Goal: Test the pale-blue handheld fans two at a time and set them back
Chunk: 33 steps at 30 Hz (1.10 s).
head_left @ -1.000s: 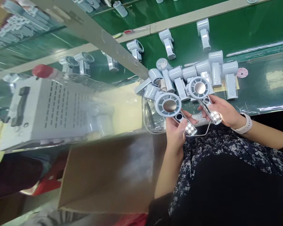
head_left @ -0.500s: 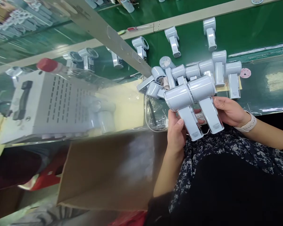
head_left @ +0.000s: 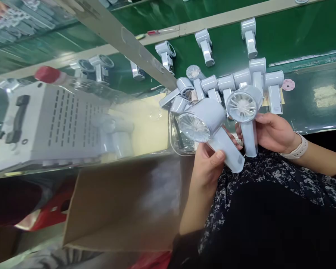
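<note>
Two pale blue handheld fans are held up over my lap, one in each hand. My left hand (head_left: pixel 208 168) is closed around the handle of the nearer handheld fan (head_left: pixel 226 149), whose clear round grille faces left toward me. Fingers of my right hand (head_left: pixel 277 132) grip the second handheld fan (head_left: pixel 244 106) by its upright handle, its grille turned to the front. The two fans are apart. Just behind them, a cluster of similar fans (head_left: pixel 226 83) lies on the bench, partly hidden by the held ones.
A grey vented metal box (head_left: pixel 56 123) stands at the left, with a red-capped clear bottle (head_left: pixel 81 84) beside it. Below the bench edge is an open cardboard box (head_left: pixel 123 209). More fans (head_left: pixel 204 45) lie on the green conveyor belt (head_left: pixel 226 41). A slanted metal post (head_left: pixel 128 41) crosses above.
Both fans have been turned so their grilles now show, and they have been drawn apart; before, they were side by side with their heads touching or nearly so.
</note>
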Each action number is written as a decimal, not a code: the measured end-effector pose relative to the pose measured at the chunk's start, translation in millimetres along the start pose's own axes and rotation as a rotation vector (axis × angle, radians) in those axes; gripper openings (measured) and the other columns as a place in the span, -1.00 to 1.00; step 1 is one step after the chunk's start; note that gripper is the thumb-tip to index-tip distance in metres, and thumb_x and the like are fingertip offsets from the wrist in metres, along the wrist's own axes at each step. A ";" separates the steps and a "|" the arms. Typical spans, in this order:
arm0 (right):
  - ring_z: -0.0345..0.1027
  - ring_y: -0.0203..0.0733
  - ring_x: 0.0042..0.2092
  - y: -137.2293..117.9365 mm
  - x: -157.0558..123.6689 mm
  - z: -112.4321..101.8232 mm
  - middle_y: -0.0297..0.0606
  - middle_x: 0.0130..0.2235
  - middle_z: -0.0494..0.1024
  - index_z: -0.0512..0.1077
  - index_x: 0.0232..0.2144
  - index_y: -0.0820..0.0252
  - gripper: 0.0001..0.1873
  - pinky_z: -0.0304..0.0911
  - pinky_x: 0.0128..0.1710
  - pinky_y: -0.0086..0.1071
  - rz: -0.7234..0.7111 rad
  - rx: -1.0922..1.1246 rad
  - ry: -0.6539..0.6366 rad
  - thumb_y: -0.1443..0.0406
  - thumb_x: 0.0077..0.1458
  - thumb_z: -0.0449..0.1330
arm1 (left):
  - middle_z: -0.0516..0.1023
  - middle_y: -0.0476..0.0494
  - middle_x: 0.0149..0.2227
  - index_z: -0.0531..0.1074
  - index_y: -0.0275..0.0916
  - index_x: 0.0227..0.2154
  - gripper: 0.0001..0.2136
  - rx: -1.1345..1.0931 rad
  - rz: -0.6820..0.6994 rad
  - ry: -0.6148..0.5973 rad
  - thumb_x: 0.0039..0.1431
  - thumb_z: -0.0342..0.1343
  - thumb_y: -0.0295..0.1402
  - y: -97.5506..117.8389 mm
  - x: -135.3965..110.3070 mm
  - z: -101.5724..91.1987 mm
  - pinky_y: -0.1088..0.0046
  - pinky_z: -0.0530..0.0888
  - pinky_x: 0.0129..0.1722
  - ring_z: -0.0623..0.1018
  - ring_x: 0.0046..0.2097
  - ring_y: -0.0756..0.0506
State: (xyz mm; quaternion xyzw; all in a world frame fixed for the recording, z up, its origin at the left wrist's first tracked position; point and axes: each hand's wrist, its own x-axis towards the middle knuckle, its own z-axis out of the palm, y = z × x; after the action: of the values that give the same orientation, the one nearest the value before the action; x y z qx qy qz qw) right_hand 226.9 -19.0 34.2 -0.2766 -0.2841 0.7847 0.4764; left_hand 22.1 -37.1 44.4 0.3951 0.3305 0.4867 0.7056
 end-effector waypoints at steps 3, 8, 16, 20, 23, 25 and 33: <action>0.61 0.03 -0.15 0.3 1.7 5.1 -0.15 -0.32 0.64 0.50 -0.15 0.21 -0.70 0.60 -0.05 -0.06 0.041 -0.005 0.007 0.10 0.26 0.19 | 0.52 -0.06 -0.27 0.55 -0.18 -0.09 -0.52 -0.098 -0.026 -0.088 0.01 0.54 -0.09 -4.8 7.0 -1.0 0.39 0.65 -0.23 0.61 -0.28 -0.07; 0.55 -0.10 -0.28 -0.6 2.9 11.6 -0.21 -0.35 0.59 0.43 -0.16 0.18 -0.74 0.57 -0.19 -0.22 0.043 -0.024 -0.016 0.11 0.33 0.12 | 0.47 -0.07 -0.28 0.56 -0.21 -0.20 -0.57 -0.154 -0.063 -0.002 -0.02 0.52 -0.07 -5.8 13.1 1.6 0.43 0.59 -0.29 0.52 -0.29 -0.04; 0.48 -0.21 -0.38 0.6 0.3 18.4 -0.27 -0.30 0.60 0.31 -0.09 0.10 -0.75 0.48 -0.36 -0.33 0.017 0.014 0.024 0.09 0.35 0.15 | 0.53 -0.11 -0.31 0.58 -0.24 -0.20 -0.64 -0.189 -0.101 0.018 0.12 0.28 -0.04 -4.3 17.5 -1.8 0.26 0.60 -0.28 0.52 -0.37 -0.09; 0.49 -0.15 -0.33 4.0 1.4 18.1 -0.30 -0.31 0.55 0.34 -0.09 0.07 -0.70 0.47 -0.39 -0.32 -0.012 0.030 0.057 0.06 0.27 0.23 | 0.62 -0.14 -0.24 0.52 -0.19 -0.19 -0.69 -0.096 -0.085 0.033 0.15 0.28 -0.07 -7.6 17.4 -7.4 0.15 0.66 -0.20 0.63 -0.29 -0.16; 0.50 -0.14 -0.31 6.1 2.5 13.9 -0.28 -0.29 0.56 0.38 -0.03 0.08 -0.62 0.49 -0.39 -0.31 -0.031 0.007 0.057 0.04 0.23 0.29 | 0.70 -0.15 -0.17 0.48 -0.15 -0.16 -0.66 -0.029 -0.083 0.073 0.08 0.38 -0.12 -9.4 16.1 -13.5 0.13 0.70 -0.15 0.73 -0.21 -0.23; 0.51 -0.13 -0.30 6.5 3.1 9.8 -0.27 -0.28 0.58 0.40 -0.01 0.10 -0.59 0.52 -0.36 -0.28 -0.050 -0.020 0.078 0.04 0.21 0.32 | 0.73 -0.16 -0.15 0.49 -0.14 -0.10 -0.56 0.006 -0.073 0.104 0.00 0.46 -0.12 -10.3 14.8 -16.8 0.14 0.71 -0.14 0.76 -0.19 -0.26; 0.64 -0.01 -0.14 9.9 6.5 1.9 -0.23 -0.25 0.67 0.38 0.17 0.10 -0.54 0.61 -0.20 -0.16 -0.084 -0.007 0.233 0.09 0.31 0.20 | 0.75 -0.15 -0.18 0.51 -0.17 -0.03 -0.32 0.140 0.048 0.133 -0.14 0.61 0.03 -19.7 16.1 -22.3 0.35 0.71 -0.16 0.77 -0.13 -0.21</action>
State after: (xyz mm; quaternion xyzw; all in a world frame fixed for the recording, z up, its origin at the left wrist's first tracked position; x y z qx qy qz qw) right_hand 217.1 -17.3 27.4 -0.3555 -0.2411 0.7255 0.5378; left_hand 16.5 -20.8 15.3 0.4181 0.4001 0.5044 0.6408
